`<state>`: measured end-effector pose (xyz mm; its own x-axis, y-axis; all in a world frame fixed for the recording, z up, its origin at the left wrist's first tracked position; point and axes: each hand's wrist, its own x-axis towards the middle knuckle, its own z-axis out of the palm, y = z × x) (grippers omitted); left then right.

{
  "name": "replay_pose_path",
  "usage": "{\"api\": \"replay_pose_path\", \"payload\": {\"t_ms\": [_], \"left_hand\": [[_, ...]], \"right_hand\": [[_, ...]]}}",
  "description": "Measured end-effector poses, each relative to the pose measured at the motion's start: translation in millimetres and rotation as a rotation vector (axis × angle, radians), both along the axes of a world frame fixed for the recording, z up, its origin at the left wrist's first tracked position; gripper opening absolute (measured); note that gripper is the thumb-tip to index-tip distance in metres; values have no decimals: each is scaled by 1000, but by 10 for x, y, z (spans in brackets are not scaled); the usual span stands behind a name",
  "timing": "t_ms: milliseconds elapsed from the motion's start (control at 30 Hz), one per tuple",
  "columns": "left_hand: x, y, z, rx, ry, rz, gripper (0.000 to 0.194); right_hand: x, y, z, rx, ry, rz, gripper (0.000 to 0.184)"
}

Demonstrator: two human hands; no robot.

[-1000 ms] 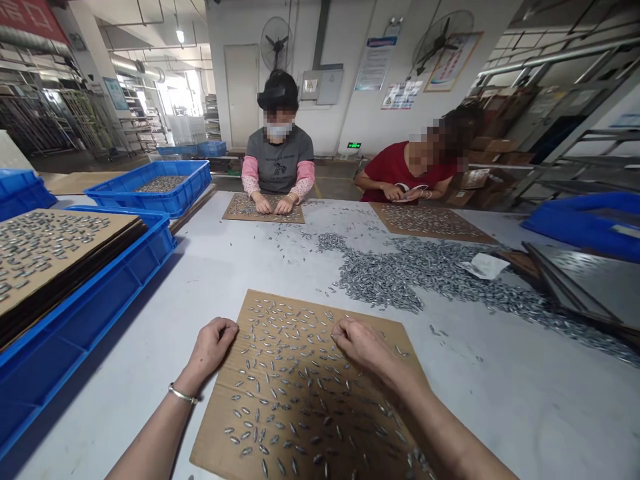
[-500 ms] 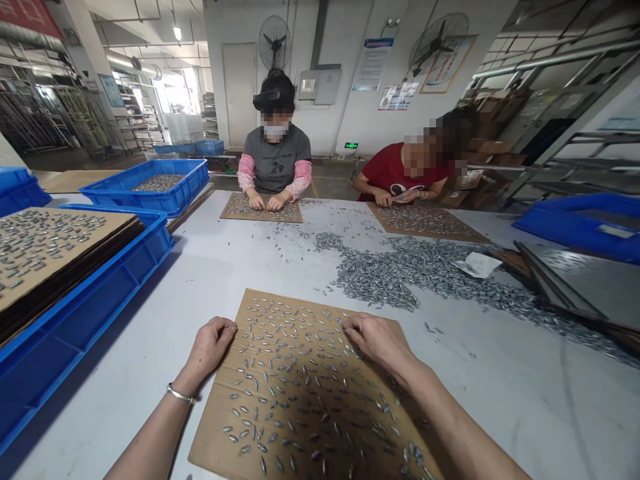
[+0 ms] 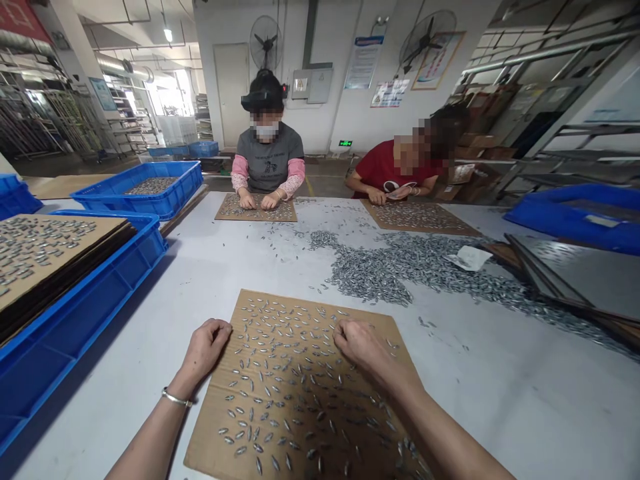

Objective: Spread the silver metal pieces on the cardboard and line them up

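A brown cardboard sheet [image 3: 225,400] lies in front of me, strewn with small spindle-shaped metal pieces [image 3: 259,465]. At its left edge my left hand [image 3: 206,347] is closed, thumb and curled fingers pinching the border; a bangle circles that wrist. Over the upper right part of the sheet is my right hand [image 3: 361,343], its fingers curled down among the pieces. Whatever those fingertips hold, if anything, is hidden under the hand. Many pieces lie apart from each other, while some cluster near the lower right edge.
Beyond the sheet spreads a large heap of the same pieces [image 3: 370,270], with a white scrap [image 3: 469,258] on it. Blue crates [image 3: 100,293] stand left, one bearing stacked cardboard. Two people work across the white table [image 3: 200,267] at their own sheets. Dark boards [image 3: 550,273] lie right.
My right hand has moved slightly left over the sheet, its fingers more tucked under. My left hand stays at the sheet's edge. The whole view has shifted a little.
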<state>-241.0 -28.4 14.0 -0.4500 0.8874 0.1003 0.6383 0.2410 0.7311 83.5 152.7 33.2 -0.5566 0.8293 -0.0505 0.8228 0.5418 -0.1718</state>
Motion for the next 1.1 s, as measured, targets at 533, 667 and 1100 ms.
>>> {"api": "replay_pose_path", "payload": {"t_ms": [533, 667, 1100], "left_hand": [[11, 0, -2, 23, 3, -12, 36], [-2, 3, 0, 13, 16, -19, 38], [1, 1, -3, 16, 16, -11, 35]], "right_hand": [[315, 243, -56, -41, 170, 41, 28], [276, 231, -153, -42, 141, 35, 26], [-194, 355, -40, -28, 92, 86, 20]]}}
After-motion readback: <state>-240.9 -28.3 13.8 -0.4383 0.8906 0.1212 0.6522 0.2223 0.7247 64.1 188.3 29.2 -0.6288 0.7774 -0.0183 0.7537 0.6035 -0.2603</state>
